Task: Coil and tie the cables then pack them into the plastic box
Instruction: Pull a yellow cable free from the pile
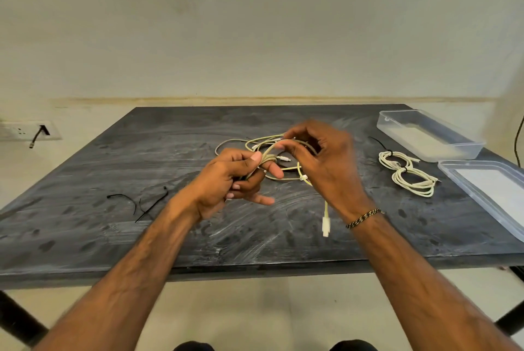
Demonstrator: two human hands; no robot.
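**Cables on a dark table, one being coiled in both hands**

Cable in hand (268, 156): pale cream cord, held above the middle of the table (85, 237), looped between both hands; its white plug (325, 226) hangs free below the right wrist.

Wall socket (19, 131): far left, on the wall beyond the table, with a black plug in it.

Black ties (141, 203): thin plastic strips lying loose on the left part of the table, well apart from the cords.

Left hand (226, 180): fingers curled, thumb pressing the gathered loops of the cord against the forefinger; a firm, narrow hold on the cord.

Loose cables (249, 142): a tangle of pale cords on the table just behind the hands, partly hidden by them; the count cannot be told.

Right hand (320, 158): blurred, fingers bent, fingertips pinching a strand of the same cord near the top of its loop. A braided band (364, 217) circles the wrist.

Tied cables (405, 173): two cream coils, each bound with a black tie, lying side by side on the table right of the hands, near the box.

Plastic box (465, 148): clear, open, at the far right corner of the table.

Lid (465, 180): clear, flat on the table at the right edge, just in front of the box.
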